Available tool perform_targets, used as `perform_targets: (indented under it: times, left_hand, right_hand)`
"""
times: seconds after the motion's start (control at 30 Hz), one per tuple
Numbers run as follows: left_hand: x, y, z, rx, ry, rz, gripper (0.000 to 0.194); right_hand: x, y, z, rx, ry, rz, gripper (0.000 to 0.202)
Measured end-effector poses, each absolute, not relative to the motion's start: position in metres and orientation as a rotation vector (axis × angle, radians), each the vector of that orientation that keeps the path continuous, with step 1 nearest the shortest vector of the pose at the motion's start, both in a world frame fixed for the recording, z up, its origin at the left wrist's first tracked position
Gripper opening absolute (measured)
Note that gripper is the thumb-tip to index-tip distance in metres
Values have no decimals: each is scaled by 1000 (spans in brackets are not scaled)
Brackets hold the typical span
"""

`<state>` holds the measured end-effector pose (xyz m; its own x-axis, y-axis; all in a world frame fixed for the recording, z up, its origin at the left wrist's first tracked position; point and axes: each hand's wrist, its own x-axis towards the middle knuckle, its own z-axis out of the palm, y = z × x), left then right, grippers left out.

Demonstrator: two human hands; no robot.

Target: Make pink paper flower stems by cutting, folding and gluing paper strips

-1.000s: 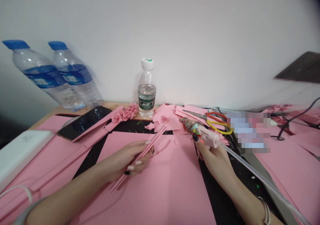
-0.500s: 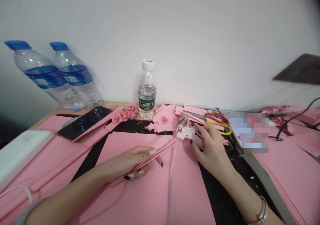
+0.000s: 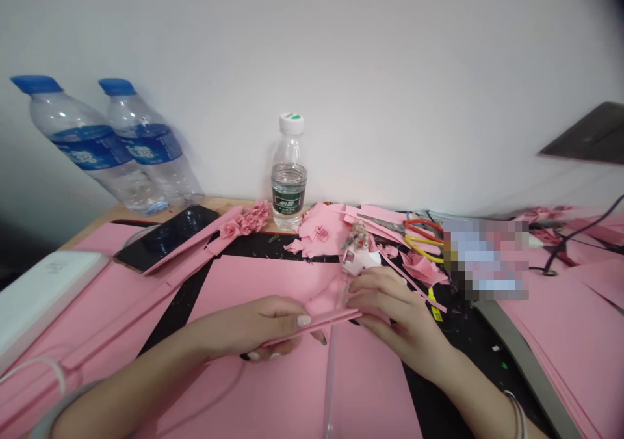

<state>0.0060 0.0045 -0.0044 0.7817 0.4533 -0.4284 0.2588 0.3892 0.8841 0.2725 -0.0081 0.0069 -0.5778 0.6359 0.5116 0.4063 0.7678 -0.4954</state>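
My left hand (image 3: 266, 325) is closed round a narrow, folded strip of pink paper (image 3: 332, 320), thumb on top and fingers underneath. At the strip's right end, my right hand (image 3: 402, 312) has its fingers bent and closed about the tip; part of the end is hidden. Just behind that hand lies a white hot glue gun (image 3: 359, 261) with a crusted nozzle, its handle mostly covered from view. A long translucent glue stick (image 3: 329, 374) runs from it towards me, over a large pink paper sheet (image 3: 375, 387).
Scissors with red and yellow handles (image 3: 423, 249) lie behind my right hand. A small water bottle (image 3: 288, 195) stands by the wall. Paper roses (image 3: 246, 221), a black phone (image 3: 168, 239) and a white device (image 3: 53, 296) are left; pink sheets (image 3: 575, 335) are stacked right.
My right hand has left the glue gun and come down and left to the end of the paper strip. The strip is now held flatter, nearly level.
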Motion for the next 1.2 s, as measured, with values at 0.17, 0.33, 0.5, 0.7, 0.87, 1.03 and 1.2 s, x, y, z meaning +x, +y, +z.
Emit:
perform_targets:
  times: [0.17, 0.33, 0.5, 0.7, 0.87, 1.03, 1.2]
  left_hand:
    - [6, 4, -2, 1218, 708, 127, 45]
    - [6, 4, -3, 1215, 705, 115, 47]
    - [6, 3, -2, 1223, 724, 106, 48]
    - [7, 3, 1, 1232, 719, 87, 46]
    - [6, 4, -2, 1230, 715, 79, 47]
    - [6, 4, -1, 1241, 733, 74, 48]
    - [7, 5, 1, 1258, 742, 46, 49]
  right_hand:
    - [272, -9, 9, -774, -2255, 483, 18]
    - [271, -9, 9, -776, -2239, 513, 14]
    - [271, -9, 9, -770, -2237, 537, 11]
    - [271, -9, 11, -764, -2252, 543, 9]
    - [271, -9, 12, -777, -2262, 526, 10]
    - [271, -9, 12, -766, -2263, 520, 11]
    - [272, -9, 11, -774, -2256, 534, 11]
